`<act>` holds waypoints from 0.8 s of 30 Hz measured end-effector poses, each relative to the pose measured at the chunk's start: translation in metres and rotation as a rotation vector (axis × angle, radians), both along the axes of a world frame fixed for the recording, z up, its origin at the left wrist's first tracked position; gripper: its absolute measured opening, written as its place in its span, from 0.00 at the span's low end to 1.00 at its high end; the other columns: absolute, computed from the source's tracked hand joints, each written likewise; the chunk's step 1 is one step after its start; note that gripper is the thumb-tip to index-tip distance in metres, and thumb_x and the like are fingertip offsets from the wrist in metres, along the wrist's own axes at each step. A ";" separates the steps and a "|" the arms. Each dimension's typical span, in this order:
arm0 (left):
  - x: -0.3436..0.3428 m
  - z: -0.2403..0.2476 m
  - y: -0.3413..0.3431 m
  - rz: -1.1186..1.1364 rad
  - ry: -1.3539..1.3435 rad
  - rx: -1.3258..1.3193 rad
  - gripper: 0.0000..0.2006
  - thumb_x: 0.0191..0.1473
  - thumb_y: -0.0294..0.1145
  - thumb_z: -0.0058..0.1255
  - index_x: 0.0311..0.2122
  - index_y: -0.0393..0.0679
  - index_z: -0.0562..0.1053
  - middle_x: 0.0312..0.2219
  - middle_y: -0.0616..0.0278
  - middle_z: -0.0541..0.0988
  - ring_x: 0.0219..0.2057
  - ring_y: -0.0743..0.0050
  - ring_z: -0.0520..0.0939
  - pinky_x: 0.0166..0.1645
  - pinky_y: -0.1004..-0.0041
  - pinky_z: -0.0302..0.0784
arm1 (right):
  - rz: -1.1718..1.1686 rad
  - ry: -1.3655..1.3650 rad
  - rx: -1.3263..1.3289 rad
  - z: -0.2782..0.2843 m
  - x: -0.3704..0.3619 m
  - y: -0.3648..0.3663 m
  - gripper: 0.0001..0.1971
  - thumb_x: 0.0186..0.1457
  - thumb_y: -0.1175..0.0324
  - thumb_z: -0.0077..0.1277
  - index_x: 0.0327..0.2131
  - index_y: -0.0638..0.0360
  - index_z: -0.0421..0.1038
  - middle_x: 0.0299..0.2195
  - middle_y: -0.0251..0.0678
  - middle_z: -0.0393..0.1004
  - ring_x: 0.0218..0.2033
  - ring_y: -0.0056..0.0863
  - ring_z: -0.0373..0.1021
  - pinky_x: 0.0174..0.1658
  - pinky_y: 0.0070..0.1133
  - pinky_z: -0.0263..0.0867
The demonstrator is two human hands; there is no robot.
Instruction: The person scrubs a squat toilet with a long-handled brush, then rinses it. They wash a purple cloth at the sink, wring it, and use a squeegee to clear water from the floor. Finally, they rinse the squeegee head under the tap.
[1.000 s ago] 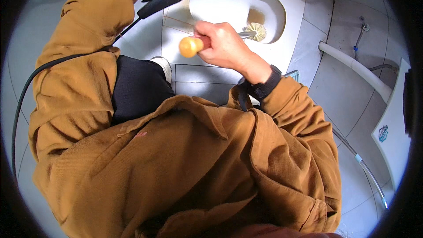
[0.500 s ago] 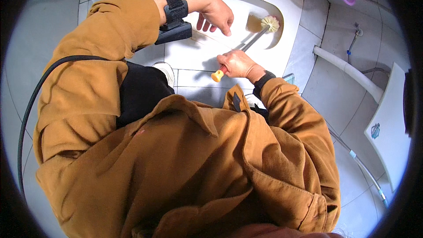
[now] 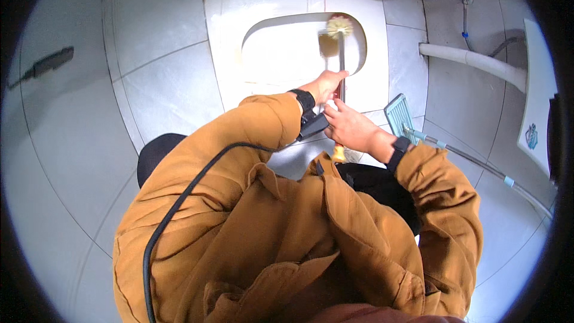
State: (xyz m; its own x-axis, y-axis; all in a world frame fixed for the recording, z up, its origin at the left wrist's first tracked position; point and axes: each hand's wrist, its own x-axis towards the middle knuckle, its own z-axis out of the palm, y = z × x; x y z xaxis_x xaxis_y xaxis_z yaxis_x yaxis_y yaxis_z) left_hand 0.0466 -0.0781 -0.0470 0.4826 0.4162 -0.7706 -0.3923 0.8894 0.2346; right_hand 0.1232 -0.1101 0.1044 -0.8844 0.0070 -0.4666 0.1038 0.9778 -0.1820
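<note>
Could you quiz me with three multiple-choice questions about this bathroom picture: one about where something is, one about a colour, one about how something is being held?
1. Where is the head of the toilet brush?
A. on the floor tiles
B. at the far rim of the squat toilet bowl
C. beside the white pipe

2. What colour are the jacket sleeves?
A. mustard brown
B. blue
C. white

3. How is the brush handle held?
A. by the left hand alone
B. by no hand
C. by both hands

Answers: 1 B, the bristles sit inside the bowl's far edge. 2 A, both sleeves are brown. 3 C, the left hand and the right hand both close on the handle.
</note>
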 end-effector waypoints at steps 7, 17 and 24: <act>0.023 0.002 -0.027 0.137 0.344 0.247 0.11 0.52 0.36 0.39 0.25 0.40 0.63 0.13 0.64 0.66 0.14 0.76 0.65 0.20 0.76 0.60 | -2.119 -0.082 -1.296 0.014 0.050 -0.014 0.23 0.54 0.66 0.44 0.53 0.62 0.56 0.38 0.39 0.71 0.39 0.26 0.69 0.34 0.23 0.70; 0.066 0.001 0.012 0.056 0.247 0.293 0.11 0.51 0.36 0.40 0.24 0.39 0.63 0.12 0.62 0.68 0.13 0.74 0.66 0.16 0.74 0.60 | -2.448 0.426 -1.478 -0.022 0.070 -0.047 0.09 0.55 0.63 0.47 0.32 0.56 0.61 0.15 0.24 0.58 0.11 0.13 0.52 0.13 0.14 0.51; 0.048 -0.019 0.011 -0.861 0.367 0.633 0.17 0.48 0.35 0.40 0.21 0.28 0.69 0.12 0.52 0.71 0.09 0.65 0.71 0.15 0.68 0.68 | -2.756 0.792 -1.841 -0.031 0.024 -0.080 0.06 0.55 0.65 0.46 0.32 0.52 0.62 0.16 0.22 0.57 0.13 0.12 0.51 0.16 0.13 0.49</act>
State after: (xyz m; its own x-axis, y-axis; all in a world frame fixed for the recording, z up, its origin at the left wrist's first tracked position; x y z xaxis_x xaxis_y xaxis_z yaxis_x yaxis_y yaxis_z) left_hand 0.0947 -0.0673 -0.0662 0.5855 0.4205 -0.6931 0.4789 0.5104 0.7143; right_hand 0.1472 -0.1901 0.0736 -0.0294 0.2624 -0.9645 -0.6350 -0.7501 -0.1847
